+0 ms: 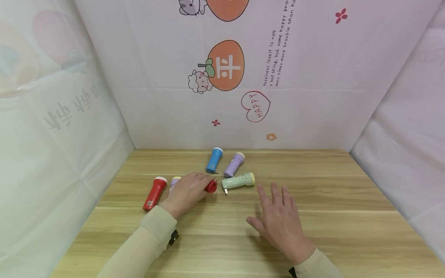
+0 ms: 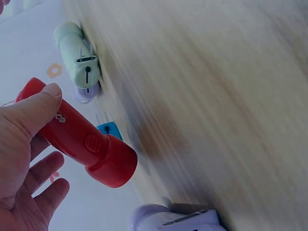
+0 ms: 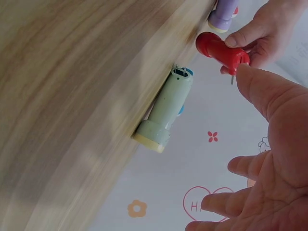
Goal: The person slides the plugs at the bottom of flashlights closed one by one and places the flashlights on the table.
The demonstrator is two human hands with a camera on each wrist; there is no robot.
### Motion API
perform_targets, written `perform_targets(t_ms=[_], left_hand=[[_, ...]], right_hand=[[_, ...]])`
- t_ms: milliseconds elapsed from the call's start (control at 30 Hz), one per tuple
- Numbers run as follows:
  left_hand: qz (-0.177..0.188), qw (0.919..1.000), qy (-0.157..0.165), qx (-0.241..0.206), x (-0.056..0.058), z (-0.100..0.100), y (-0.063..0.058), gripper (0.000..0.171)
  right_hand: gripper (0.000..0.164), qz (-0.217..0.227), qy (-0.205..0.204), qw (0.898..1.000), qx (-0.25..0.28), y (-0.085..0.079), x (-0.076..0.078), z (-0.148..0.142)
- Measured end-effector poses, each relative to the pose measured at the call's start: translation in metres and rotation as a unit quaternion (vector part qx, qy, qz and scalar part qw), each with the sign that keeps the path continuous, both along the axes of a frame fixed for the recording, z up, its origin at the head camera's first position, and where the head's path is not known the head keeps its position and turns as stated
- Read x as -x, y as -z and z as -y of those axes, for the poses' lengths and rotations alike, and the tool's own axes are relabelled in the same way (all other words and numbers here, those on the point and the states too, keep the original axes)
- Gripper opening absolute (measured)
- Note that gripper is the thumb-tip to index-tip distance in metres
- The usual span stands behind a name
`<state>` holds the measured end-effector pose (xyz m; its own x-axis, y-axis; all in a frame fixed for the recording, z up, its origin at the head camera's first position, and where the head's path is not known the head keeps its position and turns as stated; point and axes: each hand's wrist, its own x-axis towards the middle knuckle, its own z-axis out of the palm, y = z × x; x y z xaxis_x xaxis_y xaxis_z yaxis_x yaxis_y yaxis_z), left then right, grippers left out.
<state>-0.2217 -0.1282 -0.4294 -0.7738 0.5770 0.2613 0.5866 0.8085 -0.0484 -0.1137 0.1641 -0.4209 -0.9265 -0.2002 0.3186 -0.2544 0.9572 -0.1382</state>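
Left hand (image 1: 187,192) grips red flashlight (image 2: 82,139); right hand (image 1: 279,220) hovers apart.

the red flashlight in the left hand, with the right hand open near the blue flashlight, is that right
Not quite. The left hand does hold a red flashlight, and the right hand is open, but the head view shows it nearest the green flashlight, not the blue flashlight.

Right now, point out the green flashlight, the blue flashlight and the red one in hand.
green flashlight (image 1: 236,181), head view, mid-barrel.
blue flashlight (image 1: 214,160), head view, mid-barrel.
held red flashlight (image 2: 89,144), left wrist view, switch area.
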Motion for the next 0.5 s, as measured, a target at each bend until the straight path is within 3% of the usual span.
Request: perform_targets(t_ms=[300, 500], left_hand=[[0.038, 0.9978, -0.011, -0.054, -0.010, -0.008, -0.010, 0.038], [0.027, 0.9975, -0.011, -0.064, -0.016, -0.013, -0.013, 0.040]], right_hand=[[0.095, 0.001, 0.001, 1.000, 0.002, -0.002, -0.001, 0.001], [0.094, -0.007, -0.001, 1.000, 0.005, -0.004, -0.001, 0.001]])
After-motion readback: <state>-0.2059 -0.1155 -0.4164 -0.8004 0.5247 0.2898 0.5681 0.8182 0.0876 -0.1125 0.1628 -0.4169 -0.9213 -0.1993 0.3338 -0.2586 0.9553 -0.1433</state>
